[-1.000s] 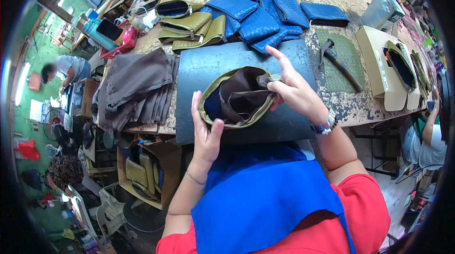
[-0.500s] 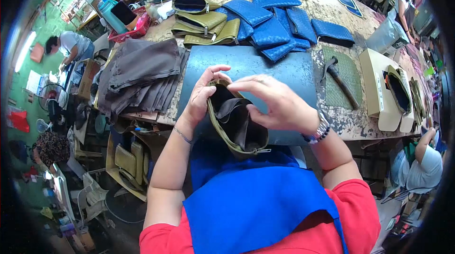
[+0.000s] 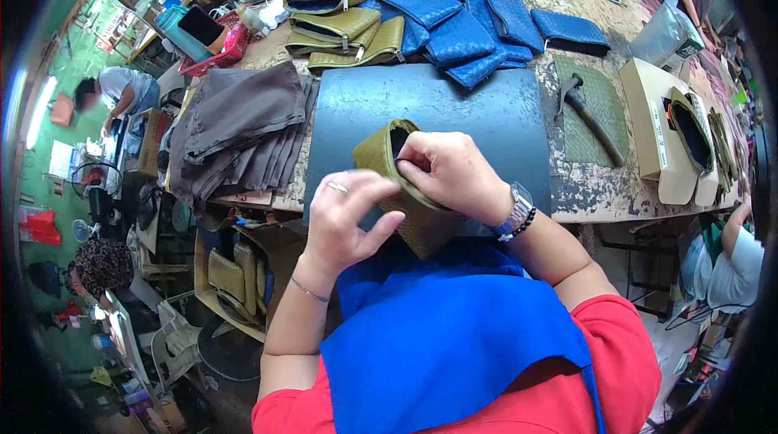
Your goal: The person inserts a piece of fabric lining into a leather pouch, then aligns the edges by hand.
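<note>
An olive woven zip pouch (image 3: 377,157) is tilted in front of me, its dark mouth facing up and right. My right hand (image 3: 458,175) pinches its rim, with the thumb and fingers at the opening. My left hand (image 3: 348,215) is at the pouch's near left side, thumb and fingers apart, fingertips overlapping the pouch in this view. Behind the pouch lies a dark blue-grey work mat (image 3: 356,102). The pouch's lower part hangs over the table's front edge, above my blue apron (image 3: 454,345).
Blue woven pouches (image 3: 462,45) and olive pouches (image 3: 336,29) lie behind the mat. Stacked brown cloth pieces (image 3: 243,114) are at left, a hammer (image 3: 596,126) and a cardboard box (image 3: 648,122) at right. A red basket (image 3: 231,45) stands back left. Other people sit on both sides.
The pouch has turned, so its woven outside now shows. My left hand has let go of its rim and moved down toward me; my right hand has closed on the rim.
</note>
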Demonstrator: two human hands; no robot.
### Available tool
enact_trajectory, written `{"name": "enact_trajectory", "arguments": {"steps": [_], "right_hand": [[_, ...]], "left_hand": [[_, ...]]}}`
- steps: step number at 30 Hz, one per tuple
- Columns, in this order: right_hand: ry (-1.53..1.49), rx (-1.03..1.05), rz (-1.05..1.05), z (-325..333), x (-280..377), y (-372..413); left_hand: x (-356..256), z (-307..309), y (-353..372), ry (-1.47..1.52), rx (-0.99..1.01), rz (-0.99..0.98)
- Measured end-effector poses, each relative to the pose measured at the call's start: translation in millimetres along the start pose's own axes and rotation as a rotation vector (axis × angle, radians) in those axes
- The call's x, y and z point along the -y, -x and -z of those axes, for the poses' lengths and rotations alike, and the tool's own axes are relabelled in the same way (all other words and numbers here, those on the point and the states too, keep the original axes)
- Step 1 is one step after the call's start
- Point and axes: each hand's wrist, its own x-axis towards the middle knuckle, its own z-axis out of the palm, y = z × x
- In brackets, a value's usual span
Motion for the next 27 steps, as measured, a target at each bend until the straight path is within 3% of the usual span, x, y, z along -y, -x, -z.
{"name": "enact_trajectory", "arguments": {"steps": [1, 3, 5, 6, 10, 13, 14, 17, 18, 21, 22, 27], "right_hand": [[-0.02, 0.0, -0.015, -2, 3, 2], [0.021, -0.027, 0.091, -8, 8, -1], [0.05, 0.042, 0.131, -5, 14, -5], [0.067, 0.027, 0.181, -2, 17, -10], [0.113, 0.05, 0.241, 16, 28, -24], [0.193, 0.052, 0.153, 23, 21, -25], [0.23, 0.056, 0.106, 24, 18, -23], [0.232, -0.061, 0.012, 20, 10, -15], [0.21, -0.1, -0.042, 22, 12, -15], [0.2, -0.155, -0.121, 23, 11, -13], [0.202, -0.222, -0.052, 20, 6, -12], [-0.083, -0.02, -0.239, 27, 5, -9]], "left_hand": [[-5, -3, -1, 0.151, -0.079, 0.16], [-20, -6, -4, 0.268, 0.078, 0.631], [-2, -28, 1, 0.453, -0.054, 0.442], [-6, -27, -3, 0.686, -0.044, 0.503], [0, -30, -6, 0.773, -0.191, 0.471], [5, -27, -9, 0.297, -0.204, 0.507], [10, -28, -8, 0.016, -0.315, 0.327], [26, -22, -9, -0.139, -0.21, -0.065], [21, -26, -12, -0.071, -0.242, -0.051], [1, -19, -20, 0.093, -0.043, 0.11], [0, -19, -25, 0.094, -0.004, 0.136], [-6, -25, -45, 0.342, 0.03, 0.429]]}}
